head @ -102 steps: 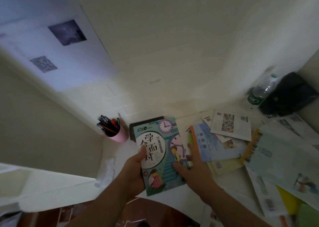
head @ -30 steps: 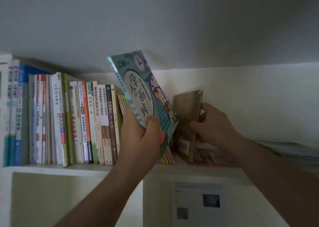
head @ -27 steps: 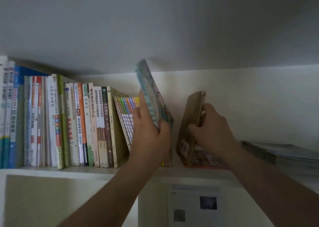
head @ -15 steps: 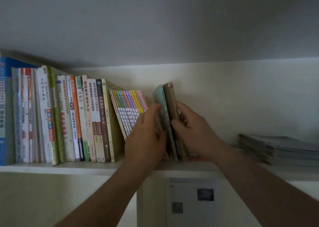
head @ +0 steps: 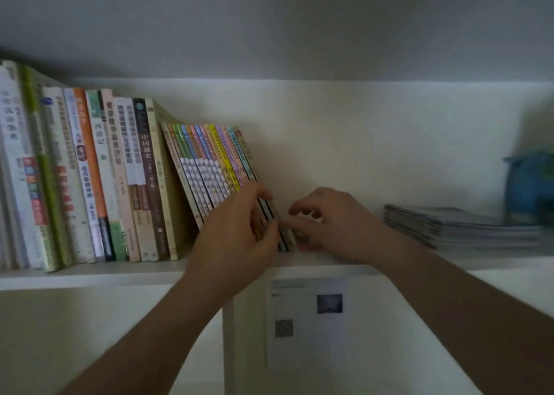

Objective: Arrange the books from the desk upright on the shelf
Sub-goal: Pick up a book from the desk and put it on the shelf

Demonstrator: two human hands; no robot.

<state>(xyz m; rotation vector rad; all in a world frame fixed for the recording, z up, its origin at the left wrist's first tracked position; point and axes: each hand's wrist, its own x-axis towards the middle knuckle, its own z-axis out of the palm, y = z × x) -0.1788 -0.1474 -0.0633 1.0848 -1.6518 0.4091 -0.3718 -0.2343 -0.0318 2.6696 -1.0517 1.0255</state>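
A flat stack of magazines [head: 461, 226] lies at the right, beside a blurred blue object [head: 530, 184] at the frame's edge. Below, a white sheet [head: 305, 319] bearing a dark photo and a square code hangs on the panel.

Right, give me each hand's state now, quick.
Left hand: grips the leaning books at their lower end.
Right hand: fingers loosely curled, holding nothing, beside the last book.

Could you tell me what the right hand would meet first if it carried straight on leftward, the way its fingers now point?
Most likely the brown book that ends the leaning row, just off the right hand fingertips. The left hand lies right beside it, and depth is hard to judge.
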